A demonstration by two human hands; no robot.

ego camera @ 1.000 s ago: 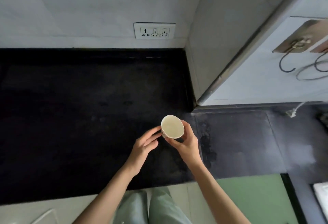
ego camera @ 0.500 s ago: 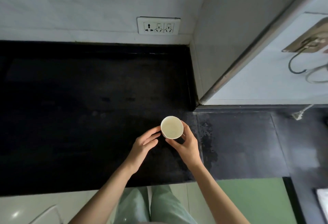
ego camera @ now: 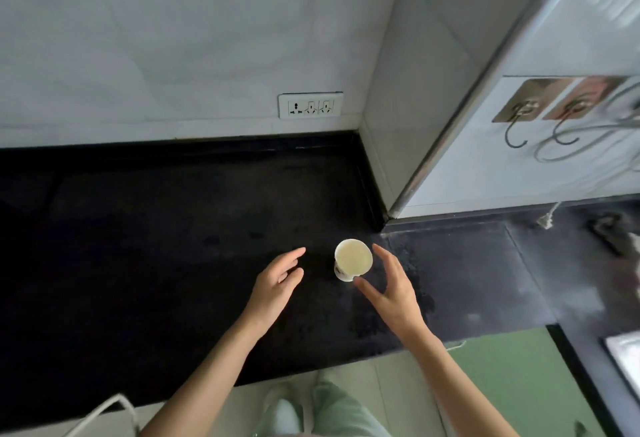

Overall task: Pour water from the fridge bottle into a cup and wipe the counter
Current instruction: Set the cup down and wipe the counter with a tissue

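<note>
Mid-frame, a pale cup [ego camera: 353,259] stands on the black desk [ego camera: 156,246]; left hand [ego camera: 277,284] and right hand [ego camera: 391,289] flank it, each grip released

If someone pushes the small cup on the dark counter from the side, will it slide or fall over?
The cup looks like thin paper and appears empty, so it is probably very light and may tip. It seems to narrow toward its base, which would make it less stable. Squeezing it hard would likely dent it.
</note>
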